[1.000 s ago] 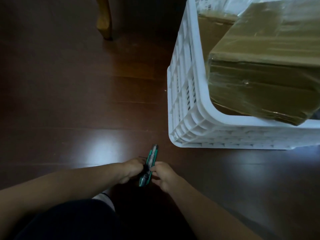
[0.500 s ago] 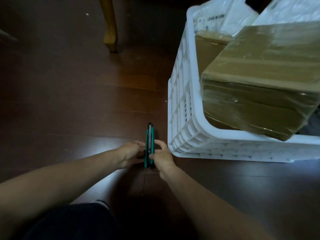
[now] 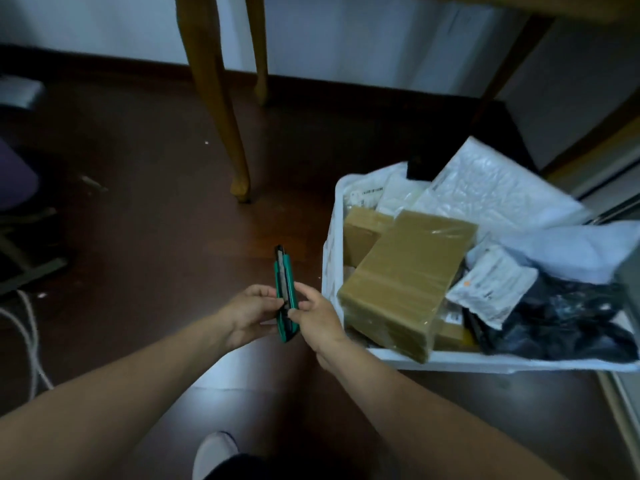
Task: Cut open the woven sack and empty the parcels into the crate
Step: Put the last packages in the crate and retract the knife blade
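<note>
A green utility knife (image 3: 284,278) points away from me, held upright between both hands just left of the crate. My left hand (image 3: 246,315) grips its lower body from the left. My right hand (image 3: 317,318) pinches it from the right with thumb and fingers. The white plastic crate (image 3: 330,251) stands at the right, heaped with parcels: a taped brown box (image 3: 405,285), a smaller brown box (image 3: 363,230), white mailer bags (image 3: 491,188) and a black bag (image 3: 561,320). No woven sack is in view.
Wooden furniture legs (image 3: 225,109) stand on the dark wood floor (image 3: 149,209) behind the knife. A white cable (image 3: 31,341) and a dark chair base (image 3: 24,251) lie at the left. My white shoe (image 3: 214,452) shows at the bottom. A wall runs along the back.
The view has tilted up, so the wall and whole crate now show. Both hands have lifted the knife and keep hold of it beside the crate.
</note>
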